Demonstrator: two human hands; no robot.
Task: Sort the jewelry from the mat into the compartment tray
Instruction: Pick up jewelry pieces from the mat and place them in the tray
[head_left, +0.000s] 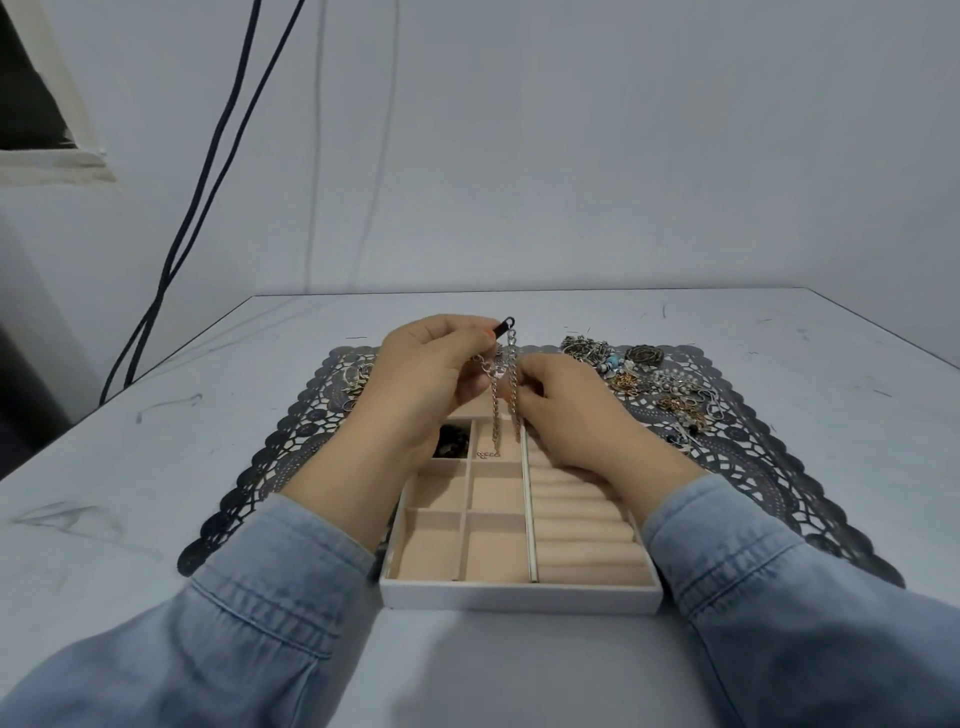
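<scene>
"One silver chain (495, 415), metal curb links, black tab at the top," the lister read. "Left hand (415, 374) pinched its upper end. Right hand (566, 415) had fingers curled on the strands lower down, apparently pinching. It hung doubled over the compartment tray (519, 597), its tail dipping into a far middle cell."

"Hazards?"

"Loose links, smooth and slippery. A slack pinch would have dropped it across a divider, or onto the small links (488, 455) lying in that cell, where the two could snarl."

"Tray?"

"White frame, beige velvety lining, square cells, padded ring rolls (576, 525) along the right. Dark beads (452, 441) in one cell."

"Mat?"

"Dark lace-cut mat (779, 467), scalloped edge. Its open holes could catch a clasp. Tangled jewelry pile (649, 384) lay far right, unsorted."
</scene>
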